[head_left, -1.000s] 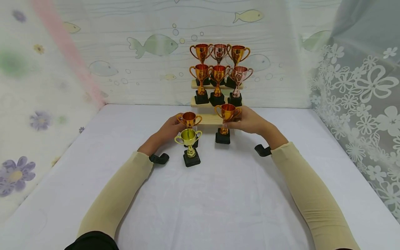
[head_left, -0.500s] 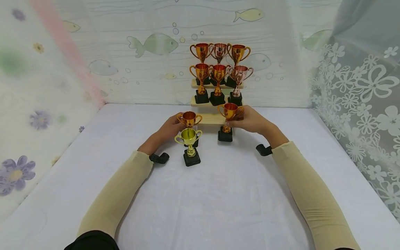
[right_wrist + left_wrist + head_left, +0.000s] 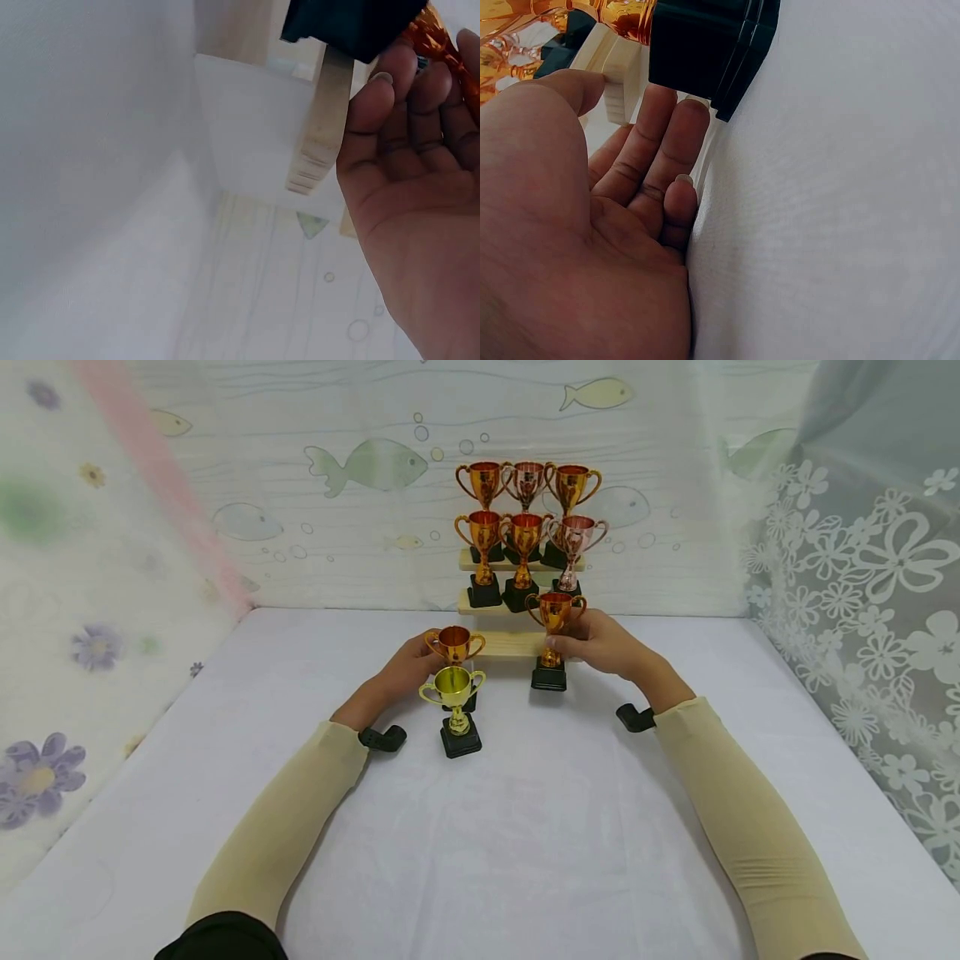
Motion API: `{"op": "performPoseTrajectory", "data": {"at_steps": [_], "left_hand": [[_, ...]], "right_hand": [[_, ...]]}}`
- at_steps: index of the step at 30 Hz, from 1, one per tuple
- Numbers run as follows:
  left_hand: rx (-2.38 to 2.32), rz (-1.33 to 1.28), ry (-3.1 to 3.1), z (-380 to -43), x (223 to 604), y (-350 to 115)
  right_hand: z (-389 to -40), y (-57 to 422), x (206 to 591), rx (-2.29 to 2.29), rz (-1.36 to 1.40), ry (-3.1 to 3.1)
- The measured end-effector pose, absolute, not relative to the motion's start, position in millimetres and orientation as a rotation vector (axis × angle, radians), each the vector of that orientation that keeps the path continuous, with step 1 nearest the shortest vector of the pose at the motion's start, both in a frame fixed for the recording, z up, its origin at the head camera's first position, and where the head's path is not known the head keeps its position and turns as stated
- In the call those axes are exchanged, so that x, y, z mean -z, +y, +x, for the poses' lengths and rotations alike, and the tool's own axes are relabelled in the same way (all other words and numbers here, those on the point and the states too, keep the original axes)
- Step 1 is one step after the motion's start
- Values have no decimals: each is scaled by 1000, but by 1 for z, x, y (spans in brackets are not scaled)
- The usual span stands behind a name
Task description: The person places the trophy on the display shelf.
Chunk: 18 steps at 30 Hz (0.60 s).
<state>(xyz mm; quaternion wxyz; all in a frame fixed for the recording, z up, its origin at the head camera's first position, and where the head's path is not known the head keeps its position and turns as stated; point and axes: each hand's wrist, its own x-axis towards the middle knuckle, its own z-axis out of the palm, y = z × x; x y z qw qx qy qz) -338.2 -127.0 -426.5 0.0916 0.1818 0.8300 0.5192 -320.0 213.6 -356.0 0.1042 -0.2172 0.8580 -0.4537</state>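
My right hand (image 3: 600, 642) holds a small orange-gold trophy cup (image 3: 556, 612) by its stem. Its black base (image 3: 352, 22) is raised beside the lowest wooden shelf board (image 3: 506, 645), at that board's right end. Next to another orange-gold trophy (image 3: 455, 645) on the table, my left hand (image 3: 408, 672) lies with fingers loosely extended. In the left wrist view, those fingers (image 3: 679, 142) reach behind the black base (image 3: 705, 52), while the thumb stays apart from it. A yellow-gold trophy (image 3: 454, 689) stands in front, partly hiding the second orange one.
Behind is a tiered wooden stand; its middle board (image 3: 472, 603) and top board (image 3: 468, 562) carry several orange and pinkish trophies (image 3: 576, 539). White cloth covers the table (image 3: 510, 843). A fish-print curtain (image 3: 262, 460) hangs at the back, a lace curtain (image 3: 870, 635) at the right.
My right hand has moved the orange trophy to the right and slightly up, toward the right end of the lowest board. The left hand and the two trophies near it have stayed put.
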Motion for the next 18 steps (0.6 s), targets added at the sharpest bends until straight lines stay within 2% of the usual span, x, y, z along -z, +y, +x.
{"op": "performPoseTrajectory", "data": {"at_steps": [18], "left_hand": [[-1507,532,2501,-337,426,-127]], "right_hand": [[-320,221,353,1450,-716,2492]]}}
